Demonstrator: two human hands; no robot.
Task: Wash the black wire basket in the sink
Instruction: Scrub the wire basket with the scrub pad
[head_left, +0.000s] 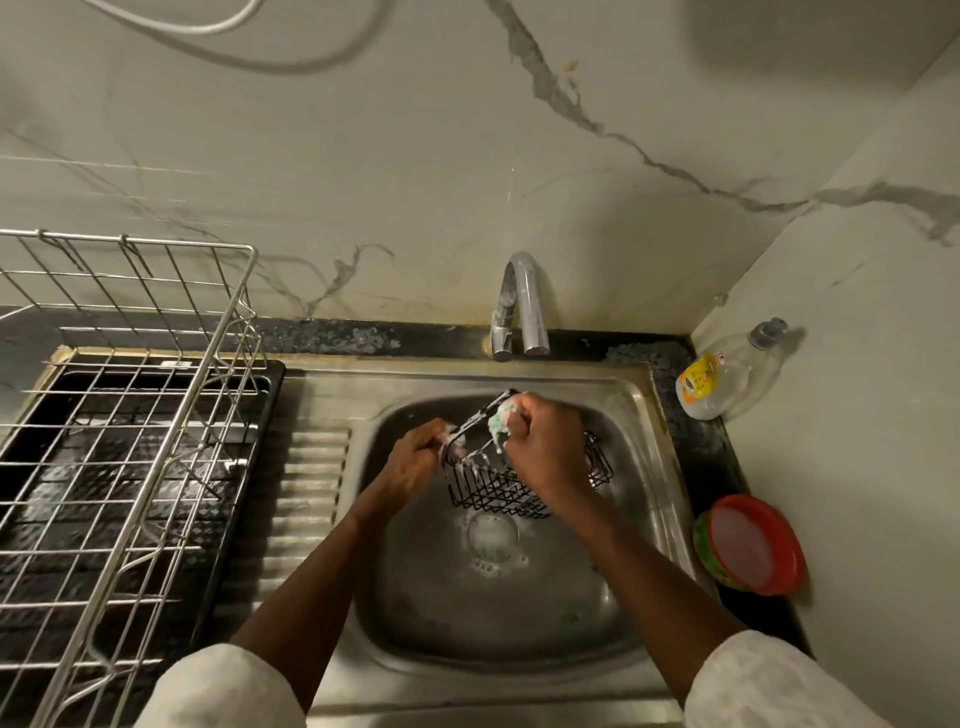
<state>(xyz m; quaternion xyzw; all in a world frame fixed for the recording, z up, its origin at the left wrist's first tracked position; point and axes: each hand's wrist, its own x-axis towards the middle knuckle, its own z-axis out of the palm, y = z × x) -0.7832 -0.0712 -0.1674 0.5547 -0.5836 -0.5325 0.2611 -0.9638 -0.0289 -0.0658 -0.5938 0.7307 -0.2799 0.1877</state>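
Over the far half of the stainless steel sink (644, 387), left hand (413, 465) grips the left end of the black wire basket (493, 493), right hand (545, 441) pinches a foamy green scrub pad (497, 423) against its rim: soaping step in hand; rinsing under the chrome tap (522, 306) likely comes next.

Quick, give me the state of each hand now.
Left hand: grips the end of the basket.
Right hand: grips a soapy green scrubber against the basket's rim.
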